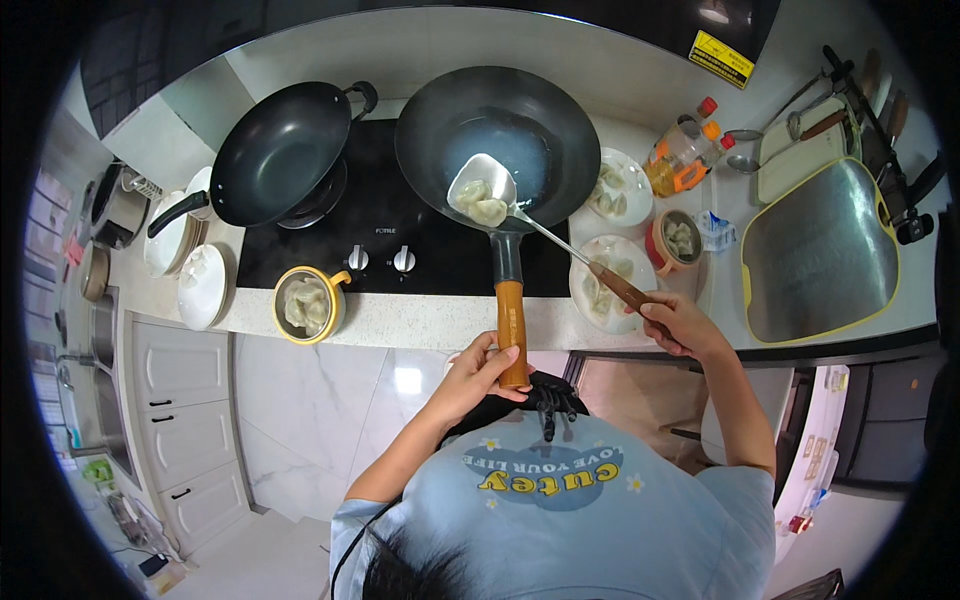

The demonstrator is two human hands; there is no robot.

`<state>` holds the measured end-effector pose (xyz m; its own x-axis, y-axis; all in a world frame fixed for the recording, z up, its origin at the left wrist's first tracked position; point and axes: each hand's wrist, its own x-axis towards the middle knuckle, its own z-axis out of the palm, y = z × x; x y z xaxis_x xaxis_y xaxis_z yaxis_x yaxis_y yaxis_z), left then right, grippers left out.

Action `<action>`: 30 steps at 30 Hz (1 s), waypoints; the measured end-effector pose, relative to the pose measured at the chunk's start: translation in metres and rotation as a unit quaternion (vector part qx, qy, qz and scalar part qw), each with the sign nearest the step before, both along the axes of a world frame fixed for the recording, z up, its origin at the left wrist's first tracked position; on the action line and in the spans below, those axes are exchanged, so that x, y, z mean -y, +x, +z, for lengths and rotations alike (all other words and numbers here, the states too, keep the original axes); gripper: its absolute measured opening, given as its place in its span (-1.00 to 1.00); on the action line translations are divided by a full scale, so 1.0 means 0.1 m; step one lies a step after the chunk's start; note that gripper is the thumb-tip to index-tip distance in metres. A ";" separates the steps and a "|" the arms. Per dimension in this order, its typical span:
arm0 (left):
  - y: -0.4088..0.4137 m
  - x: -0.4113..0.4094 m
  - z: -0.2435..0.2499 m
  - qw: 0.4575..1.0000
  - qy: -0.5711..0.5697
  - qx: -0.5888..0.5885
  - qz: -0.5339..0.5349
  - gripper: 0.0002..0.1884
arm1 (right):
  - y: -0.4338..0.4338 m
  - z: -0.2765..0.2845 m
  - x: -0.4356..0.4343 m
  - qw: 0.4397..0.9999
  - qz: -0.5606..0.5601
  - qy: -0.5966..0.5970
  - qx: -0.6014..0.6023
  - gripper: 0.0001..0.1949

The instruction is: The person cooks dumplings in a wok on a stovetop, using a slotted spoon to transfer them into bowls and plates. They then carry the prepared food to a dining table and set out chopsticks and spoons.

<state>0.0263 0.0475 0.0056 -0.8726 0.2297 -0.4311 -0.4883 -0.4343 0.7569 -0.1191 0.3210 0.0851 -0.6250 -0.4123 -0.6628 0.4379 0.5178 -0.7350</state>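
My left hand grips the wooden handle of a dark wok on the right side of the cooktop. In my right hand is the brown handle of a metal wok spatula. Its blade hangs over the wok's near part and carries a few pale dumplings. Cloudy liquid lies in the bottom of the wok. To the left, on the counter's front edge, a yellow-rimmed cup holds several dumplings. Just beyond my right hand sits a plate of dumplings.
A second black wok stands on the left of the black cooktop. White plates are at far left. On the right are another dumpling plate, a red cup with dumplings, bottles and a yellow-edged cutting board.
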 end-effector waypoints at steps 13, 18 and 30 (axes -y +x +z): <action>0.00 -0.01 -0.01 1.000 -0.001 0.001 0.003 -0.50 | 0.00 -0.07 -0.05 1.000 0.004 0.001 -0.018 -0.75; 0.00 -0.01 0.00 1.000 0.000 0.007 0.005 -0.50 | 0.00 -0.09 -0.06 1.000 0.007 -0.007 -0.022 -0.76; 0.00 -0.03 0.04 1.000 -0.011 0.021 0.009 -0.49 | 0.01 0.21 -0.03 0.975 -0.097 -0.118 0.160 -0.65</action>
